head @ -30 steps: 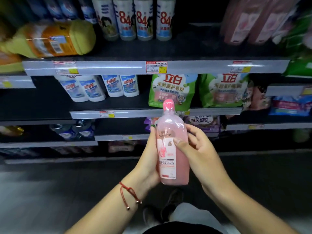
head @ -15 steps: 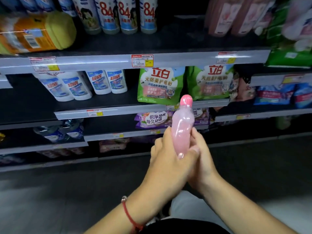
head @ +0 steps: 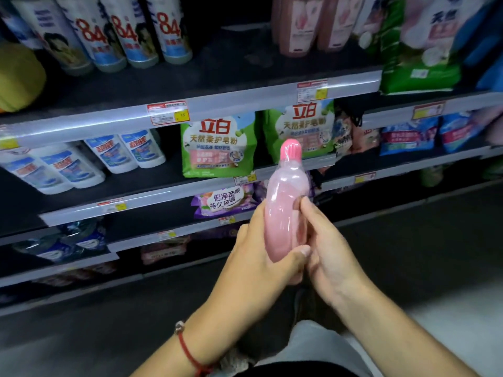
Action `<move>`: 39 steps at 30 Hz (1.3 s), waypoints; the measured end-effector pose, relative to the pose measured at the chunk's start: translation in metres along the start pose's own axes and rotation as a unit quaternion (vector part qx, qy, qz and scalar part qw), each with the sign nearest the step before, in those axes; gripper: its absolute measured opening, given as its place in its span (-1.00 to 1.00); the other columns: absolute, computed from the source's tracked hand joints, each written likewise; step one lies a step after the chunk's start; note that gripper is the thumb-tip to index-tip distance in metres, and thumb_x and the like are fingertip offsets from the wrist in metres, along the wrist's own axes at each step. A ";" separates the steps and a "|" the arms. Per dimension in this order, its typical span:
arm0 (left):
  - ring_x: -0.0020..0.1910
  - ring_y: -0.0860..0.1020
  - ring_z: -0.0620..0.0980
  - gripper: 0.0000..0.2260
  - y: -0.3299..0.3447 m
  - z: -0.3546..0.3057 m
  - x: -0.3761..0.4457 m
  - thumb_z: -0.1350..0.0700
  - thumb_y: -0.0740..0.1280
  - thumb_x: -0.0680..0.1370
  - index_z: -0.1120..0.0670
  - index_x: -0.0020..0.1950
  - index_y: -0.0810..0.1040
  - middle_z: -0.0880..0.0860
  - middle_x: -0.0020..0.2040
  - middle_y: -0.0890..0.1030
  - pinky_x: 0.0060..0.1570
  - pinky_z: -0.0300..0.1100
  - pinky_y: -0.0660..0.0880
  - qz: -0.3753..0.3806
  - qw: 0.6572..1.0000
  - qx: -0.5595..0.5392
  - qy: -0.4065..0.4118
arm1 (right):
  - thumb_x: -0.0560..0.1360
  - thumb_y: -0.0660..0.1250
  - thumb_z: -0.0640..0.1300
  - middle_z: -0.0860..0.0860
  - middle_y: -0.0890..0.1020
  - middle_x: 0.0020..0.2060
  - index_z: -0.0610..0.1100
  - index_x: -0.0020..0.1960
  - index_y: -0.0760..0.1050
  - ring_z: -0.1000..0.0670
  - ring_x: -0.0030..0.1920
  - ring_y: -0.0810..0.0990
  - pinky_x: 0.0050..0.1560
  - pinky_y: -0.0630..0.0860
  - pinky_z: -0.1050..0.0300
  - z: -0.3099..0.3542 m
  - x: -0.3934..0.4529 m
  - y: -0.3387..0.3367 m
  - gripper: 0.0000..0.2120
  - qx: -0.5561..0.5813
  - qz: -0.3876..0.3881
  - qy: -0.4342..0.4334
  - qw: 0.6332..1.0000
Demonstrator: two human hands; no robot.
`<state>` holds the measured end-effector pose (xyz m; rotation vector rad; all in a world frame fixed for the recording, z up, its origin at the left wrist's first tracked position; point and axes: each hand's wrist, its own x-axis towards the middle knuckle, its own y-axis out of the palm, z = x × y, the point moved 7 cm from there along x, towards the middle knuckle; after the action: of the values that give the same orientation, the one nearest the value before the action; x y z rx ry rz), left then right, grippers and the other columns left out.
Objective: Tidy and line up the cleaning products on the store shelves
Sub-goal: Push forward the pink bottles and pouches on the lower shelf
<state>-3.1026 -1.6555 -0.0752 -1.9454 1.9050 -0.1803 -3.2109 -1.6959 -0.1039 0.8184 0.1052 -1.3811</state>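
Fingers [head: 304, 205] of the right hand [head: 332, 257] curl onto the right flank of the pink bottle [head: 283, 213], tips pressing at mid-body. Left hand [head: 255, 257] wraps the lower body from the other side, thumb lying across the front near the base. Both hands closed on it; neither is free.

Bottle held upright, tipped slightly right, out in the aisle in front of the shelving and touching no shelf. Pink cap [head: 291, 149] on top; narrow side faces the camera, label not visible.

Relative to the bottle: green detergent bags [head: 219, 145] behind and up-left on the middle shelf; purple pouch [head: 224, 200] just left, one shelf down; white "84" bottles [head: 136, 31] far up-left on the top shelf [head: 245, 104]; similar pink bottles [head: 313, 23] straight above on that top shelf, a likely home for this one.

Handling judgement: clear smooth plastic, nearly full of liquid, so moderately heavy, bottom-weighted and somewhat slick. Walls may give under a hard squeeze. Best hold is around the waist or lower body, not the cap; set it down base-first.
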 end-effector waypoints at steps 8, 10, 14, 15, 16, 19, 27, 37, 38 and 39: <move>0.16 0.64 -0.15 -0.55 0.034 -0.025 0.072 0.05 0.55 0.45 -0.04 0.31 0.54 -0.12 0.15 0.69 0.14 -0.19 0.56 0.023 0.989 -0.143 -0.027 | 0.53 0.38 -0.25 0.04 0.66 0.21 0.09 0.46 0.38 0.04 0.13 0.69 0.06 0.62 0.04 0.089 0.019 -0.059 -0.44 -0.099 -0.023 -0.123 0.987; 0.18 0.65 -0.08 -0.54 0.042 -0.035 0.090 0.06 0.55 0.43 0.01 0.30 0.55 -0.05 0.16 0.70 0.17 -0.13 0.58 0.006 0.984 -0.177 -0.026 | 0.54 0.38 -0.25 0.08 0.67 0.15 0.06 0.37 0.44 0.11 0.09 0.69 -0.04 0.62 0.16 0.110 0.028 -0.071 -0.55 -0.136 -0.030 -0.141 0.980; 0.11 0.67 -0.10 -0.53 0.055 -0.059 0.128 0.17 0.56 0.42 -0.02 0.27 0.52 -0.02 0.13 0.71 0.07 -0.21 0.61 -0.058 0.973 -0.221 -0.021 | 0.54 0.40 -0.20 0.22 0.71 -0.02 0.10 0.18 0.54 0.20 0.03 0.69 -0.08 0.61 0.28 0.149 0.050 -0.076 -0.71 -0.196 -0.004 -0.161 0.967; 0.10 0.67 -0.10 -0.48 0.056 -0.064 0.137 0.18 0.57 0.40 -0.01 0.29 0.49 -0.03 0.12 0.71 0.04 -0.22 0.61 -0.080 0.969 -0.234 -0.022 | 0.53 0.41 -0.20 0.23 0.71 -0.03 0.10 0.17 0.54 0.20 0.02 0.69 -0.09 0.61 0.30 0.160 0.056 -0.078 -0.72 -0.198 0.001 -0.171 0.965; 0.09 0.68 -0.10 -0.44 0.057 -0.070 0.145 0.18 0.59 0.38 0.02 0.32 0.46 -0.03 0.11 0.71 0.03 -0.22 0.61 -0.099 0.965 -0.243 -0.019 | 0.52 0.43 -0.19 0.23 0.71 -0.03 0.10 0.16 0.54 0.20 0.02 0.69 -0.10 0.61 0.31 0.172 0.062 -0.078 -0.71 -0.201 0.004 -0.182 0.963; 0.05 0.68 -0.15 -0.50 0.058 -0.097 0.166 0.16 0.58 0.40 0.06 0.28 0.48 -0.10 0.07 0.71 0.00 -0.27 0.60 -0.146 0.960 -0.239 0.012 | 0.48 0.47 -0.12 0.21 0.71 0.02 0.13 0.17 0.55 0.20 0.04 0.68 -0.07 0.61 0.28 0.207 0.077 -0.077 -0.69 -0.218 0.020 -0.215 0.952; 0.06 0.59 -0.32 -0.57 0.046 -0.161 0.220 -0.17 0.55 0.38 -0.29 0.17 0.47 -0.22 0.10 0.65 0.02 -0.34 0.53 -0.232 0.967 -0.059 0.091 | 0.51 0.45 -0.19 0.05 0.73 0.03 -0.05 0.24 0.58 0.05 0.08 0.70 0.19 0.60 -0.03 0.288 0.140 -0.060 -0.69 -0.230 0.063 -0.273 0.932; 0.11 0.60 -0.08 -0.44 0.032 -0.175 0.309 0.09 0.52 0.48 -0.11 0.44 0.45 -0.01 0.14 0.52 0.13 -0.07 0.58 -0.336 0.923 0.035 0.181 | 0.53 0.33 -0.46 0.28 0.64 -0.05 0.11 0.13 0.50 0.35 -0.04 0.63 0.00 0.51 0.35 0.330 0.203 -0.033 -0.54 -0.206 0.045 -0.369 0.905; 0.12 0.60 -0.06 -0.44 0.033 -0.174 0.316 0.07 0.52 0.47 -0.11 0.43 0.44 -0.02 0.16 0.52 0.14 -0.04 0.59 -0.338 0.925 0.043 0.166 | 0.54 0.32 -0.46 0.30 0.63 -0.06 0.12 0.11 0.49 0.37 -0.05 0.62 -0.01 0.51 0.36 0.332 0.208 -0.033 -0.53 -0.211 0.040 -0.373 0.903; 0.13 0.60 -0.05 -0.46 0.035 -0.173 0.322 0.04 0.51 0.48 -0.10 0.43 0.43 -0.04 0.18 0.52 0.14 -0.02 0.60 -0.334 0.929 0.058 0.151 | 0.54 0.32 -0.44 0.32 0.62 -0.06 0.11 0.13 0.50 0.39 -0.06 0.61 -0.02 0.51 0.39 0.333 0.211 -0.035 -0.55 -0.221 0.031 -0.372 0.901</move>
<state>-3.1808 -2.0043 0.0075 -2.5181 1.2618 -0.8045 -3.3226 -2.0571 0.0126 -0.1125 -0.1979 -1.4493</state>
